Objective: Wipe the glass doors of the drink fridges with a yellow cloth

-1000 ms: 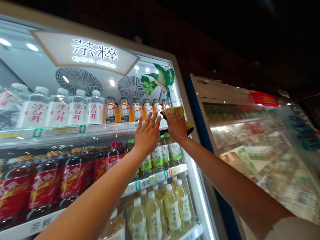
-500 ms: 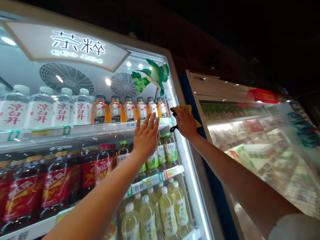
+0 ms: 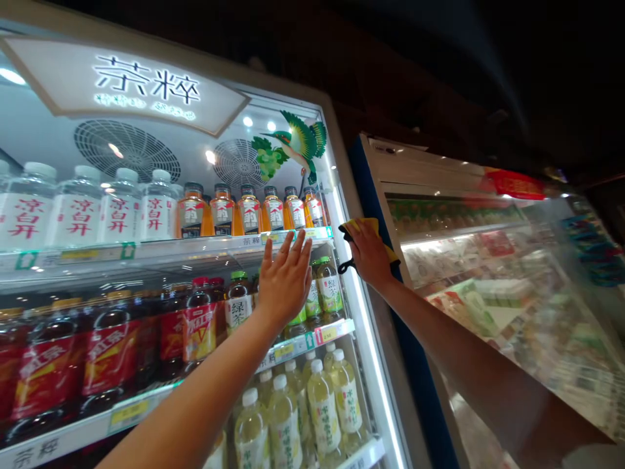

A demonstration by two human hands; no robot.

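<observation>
My left hand [image 3: 284, 284] is open with its fingers spread, flat against the glass front of a lit drinks fridge [image 3: 336, 111]. Behind it, bottles of orange drink [image 3: 249, 213] stand on the upper shelf and green-labelled tea bottles [image 3: 330, 293] on the one below. At the fridge's right frame, my right hand [image 3: 373, 259] holds a yellow and black cloth [image 3: 392, 255] under its palm and fingers. A dark loop [image 3: 346, 266] hangs from the cloth's left side. The hand covers most of the cloth.
White-capped water bottles [image 3: 117, 207] and red-labelled bottles [image 3: 110, 352] line the shelves at left. Below my left hand are pale yellow bottles [image 3: 323, 410]. A second fridge [image 3: 415, 156], with packaged goods behind glass, stands at right.
My right hand and the cloth have moved a little down along the frame. My left hand, fingers still spread, sits slightly lower. The view has shifted slightly.
</observation>
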